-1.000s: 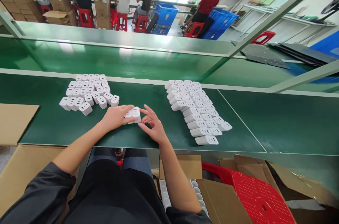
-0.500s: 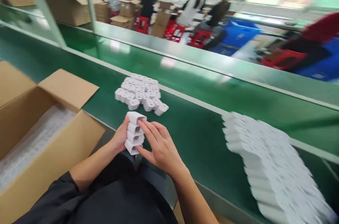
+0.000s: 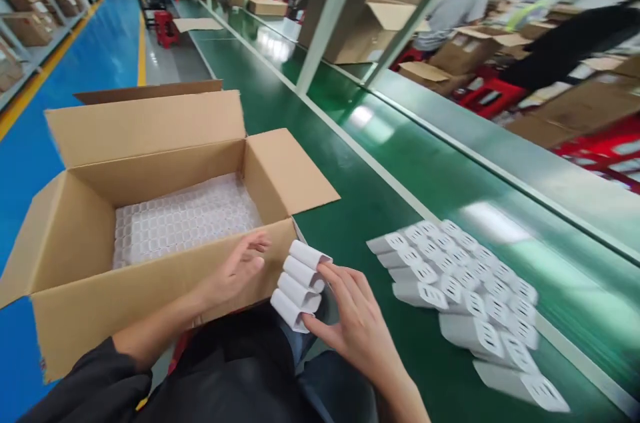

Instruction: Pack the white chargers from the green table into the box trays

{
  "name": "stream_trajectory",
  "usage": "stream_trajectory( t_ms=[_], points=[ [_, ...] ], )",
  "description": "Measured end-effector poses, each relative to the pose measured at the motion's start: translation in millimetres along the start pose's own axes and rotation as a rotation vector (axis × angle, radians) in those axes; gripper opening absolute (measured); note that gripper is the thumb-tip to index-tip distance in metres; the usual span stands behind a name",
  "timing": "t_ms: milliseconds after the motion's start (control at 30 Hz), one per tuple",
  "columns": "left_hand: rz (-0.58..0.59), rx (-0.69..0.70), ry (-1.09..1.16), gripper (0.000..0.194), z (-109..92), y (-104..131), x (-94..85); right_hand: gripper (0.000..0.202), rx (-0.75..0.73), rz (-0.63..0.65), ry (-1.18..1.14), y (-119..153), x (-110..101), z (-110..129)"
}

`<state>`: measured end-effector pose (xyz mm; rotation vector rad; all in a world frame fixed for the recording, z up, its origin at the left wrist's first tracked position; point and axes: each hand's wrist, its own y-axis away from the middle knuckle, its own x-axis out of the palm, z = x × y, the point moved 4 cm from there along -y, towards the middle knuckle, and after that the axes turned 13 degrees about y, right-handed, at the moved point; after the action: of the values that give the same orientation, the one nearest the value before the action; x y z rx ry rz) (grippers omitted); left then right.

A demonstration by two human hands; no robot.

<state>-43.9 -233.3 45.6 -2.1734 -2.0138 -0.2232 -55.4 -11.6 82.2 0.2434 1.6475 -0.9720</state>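
Note:
My right hand grips a short stack of several white plastic casings, its fingers and thumb at the stack's open ends. The casings are hollow, with rounded sides, and tilt above my lap. Apart from them, my left hand hangs over the near wall of a large cardboard box, fingers spread and holding nothing. Inside the box lies a layer of clear-wrapped, whitish pieces. More white casings with slotted ends lie grouped on the green conveyor belt to my right.
The box's flaps stick out, one over the belt. Metal posts rise beyond it. Across the line are other people, cartons and red stools. A blue floor aisle runs at the left.
My view has swung left toward the box. My left hand has let go of the stack and moved left to the box's edge. The right hand still holds the stack.

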Motion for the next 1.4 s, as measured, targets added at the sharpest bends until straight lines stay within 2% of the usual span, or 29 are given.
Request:
stream_trajectory(
  t_ms=[100,167,233,333,367,433,500,567,633,700,833,933,1100,1200,1300,1400],
  points=[
    [-0.239,0.106,-0.506,0.039,-39.7,39.4,-92.2,0.058,-0.056,-0.038,-0.003,-27.7,4.1,-12.2],
    [-0.481,0.144,-0.850,0.038,-60.1,76.2,-151.5,0.058,-0.130,-0.055,-0.019,-54.9,9.6,-15.8],
    [-0.718,0.120,-1.160,0.042,-71.6,114.3,-200.3,0.058,-0.225,-0.049,-0.058,-89.8,19.9,-11.6],
    [-1.090,-0.082,-1.424,0.052,-71.5,161.6,-254.1,0.061,-0.396,0.014,-0.140,-153.3,49.3,13.2],
    [-1.170,-0.181,-1.419,0.055,-67.1,172.2,-267.0,0.062,-0.458,0.050,-0.162,-175.8,63.8,26.4],
    [-1.211,-0.345,-1.320,0.060,-54.6,183.7,-284.9,0.063,-0.594,0.136,-0.182,-219.2,99.9,59.6],
    [-1.181,-0.413,-1.230,0.061,-44.4,186.0,-292.4,0.064,-0.749,0.249,-0.169,-256.2,143.4,100.3],
    [-1.185,-0.421,-1.210,0.060,-40.4,185.4,-293.2,0.067,-0.895,0.396,-0.096,-283.5,191.0,144.4],
    [-1.209,-0.425,-1.202,0.057,-39.7,184.9,-291.2,0.070,-1.037,0.520,0.007,-300.5,236.0,188.2],
    [-1.224,-0.435,-1.184,0.056,-39.6,184.4,-288.6,0.070,-1.149,0.568,0.040,-310.7,272.3,230.0],
    [-1.253,-0.444,-1.163,0.054,-38.7,183.7,-285.1,0.062,-1.295,0.582,0.047,-320.6,323.3,301.4],
    [-1.262,-0.427,-1.166,0.054,-36.3,184.0,-284.3,0.049,-1.336,0.573,0.037,-327.4,350.0,340.5],
    [-1.261,-0.405,-1.169,0.053,-34.1,185.9,-283.6,0.026,-1.290,0.576,0.027,-336.3,391.8,373.5],
    [-1.256,-0.407,-1.159,0.054,-35.0,185.7,-282.7,0.028,-1.233,0.585,0.021,-336.0,412.4,378.7],
    [-1.258,-0.411,-1.151,0.055,-36.2,185.1,-281.8,0.033,-1.190,0.592,0.002,-334.8,422.9,379.3],
    [-1.263,-0.413,-1.143,0.056,-36.5,185.0,-281.3,0.036,-1.153,0.602,-0.010,-337.2,422.3,377.6]
  ],
)
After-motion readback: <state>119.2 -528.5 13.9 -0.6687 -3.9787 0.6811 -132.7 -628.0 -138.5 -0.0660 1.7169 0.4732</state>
